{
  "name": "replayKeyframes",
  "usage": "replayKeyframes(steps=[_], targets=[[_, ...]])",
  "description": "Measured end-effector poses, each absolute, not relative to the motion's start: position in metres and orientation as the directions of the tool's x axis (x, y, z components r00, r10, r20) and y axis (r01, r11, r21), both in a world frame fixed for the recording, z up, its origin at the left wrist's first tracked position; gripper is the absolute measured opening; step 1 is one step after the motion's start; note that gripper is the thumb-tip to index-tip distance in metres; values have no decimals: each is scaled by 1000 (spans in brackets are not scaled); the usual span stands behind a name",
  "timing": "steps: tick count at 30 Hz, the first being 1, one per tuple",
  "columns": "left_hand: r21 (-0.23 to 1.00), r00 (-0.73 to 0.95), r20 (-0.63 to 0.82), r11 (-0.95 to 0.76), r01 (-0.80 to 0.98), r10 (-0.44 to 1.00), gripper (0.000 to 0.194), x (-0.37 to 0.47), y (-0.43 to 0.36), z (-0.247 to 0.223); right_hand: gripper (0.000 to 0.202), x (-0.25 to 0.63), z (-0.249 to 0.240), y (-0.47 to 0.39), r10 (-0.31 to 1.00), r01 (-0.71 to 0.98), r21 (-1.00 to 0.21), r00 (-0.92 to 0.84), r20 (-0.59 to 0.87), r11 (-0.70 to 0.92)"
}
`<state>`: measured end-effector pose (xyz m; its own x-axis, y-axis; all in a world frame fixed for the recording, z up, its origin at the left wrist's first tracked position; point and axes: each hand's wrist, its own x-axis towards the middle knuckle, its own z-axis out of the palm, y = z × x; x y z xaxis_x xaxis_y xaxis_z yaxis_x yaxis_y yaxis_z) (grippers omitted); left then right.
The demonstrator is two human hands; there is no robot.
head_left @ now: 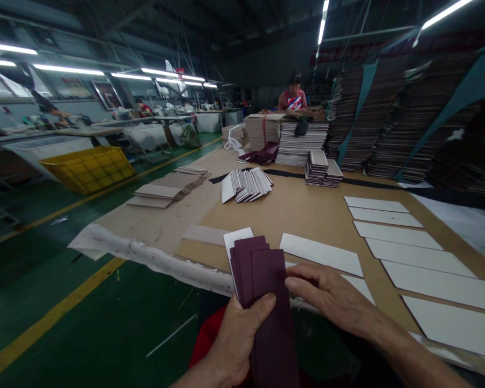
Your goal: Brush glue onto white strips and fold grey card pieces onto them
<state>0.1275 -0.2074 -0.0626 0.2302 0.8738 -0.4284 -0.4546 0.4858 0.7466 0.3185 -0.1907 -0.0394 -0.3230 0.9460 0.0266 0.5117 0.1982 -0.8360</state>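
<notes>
Maroon strips [269,302] fan upright at the table's near edge, white backing showing behind; the left hand [242,334] clamps them, thumb pressed across their front. Right of them, the right hand's loosely curled fingers [297,285] touch the front strip's edge, near white panels [321,253].

Your left hand [242,330] and right hand [327,293] are bare; your forearms [412,347] are uncovered where visible. The left thumb shows a short nail; creases mark the right knuckles. You wear a red garment [210,333], partly visible below the table [295,213] edge. Its type is indeterminable.
</notes>
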Motion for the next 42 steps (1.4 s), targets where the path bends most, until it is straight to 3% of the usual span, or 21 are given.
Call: replayKeyframes(steps=[3,7,10,12,14,16,17,19,26,36,42], targets=[[740,270,-446,521,-424,853,56,134,-206,-67,44,308,-48,-197,968,379,-923,-249,-28,71],[663,319,-509,601,-447,799,44,131,-206,-70,49,329,-37,-192,999,376,-926,-16,-35,-26],[611,370,-501,623,-490,782,35,119,-207,-69,47,365,-6,-176,949,500,-866,266,172,17],[616,374,-484,612,-496,791,35,113,-208,-67,39,388,13,-157,836,699,-711,343,428,77],[647,336,-472,579,-495,815,38,110,-209,-66,36,401,21,-136,781,922,-383,201,591,52],[678,307,-466,558,-479,830,42,110,-212,-66,37,401,14,-116,840,999,-42,0,542,27],[686,303,-469,558,-467,830,45,110,-213,-66,35,398,6,-108,881,997,70,-72,467,45],[696,296,-478,562,-447,827,49,112,-214,-67,29,386,-14,-94,928,981,153,-168,333,123],[730,167,-533,550,-405,830,50,108,-210,-65,29,369,-54,-87,946,953,144,-288,151,267],[707,197,-522,550,-444,830,48,108,-204,-65,60,398,-82,-92,962,966,-31,-251,104,255],[718,188,-499,525,-457,846,51,112,-200,-66,64,394,-98,-98,968,956,-153,-240,76,249]])
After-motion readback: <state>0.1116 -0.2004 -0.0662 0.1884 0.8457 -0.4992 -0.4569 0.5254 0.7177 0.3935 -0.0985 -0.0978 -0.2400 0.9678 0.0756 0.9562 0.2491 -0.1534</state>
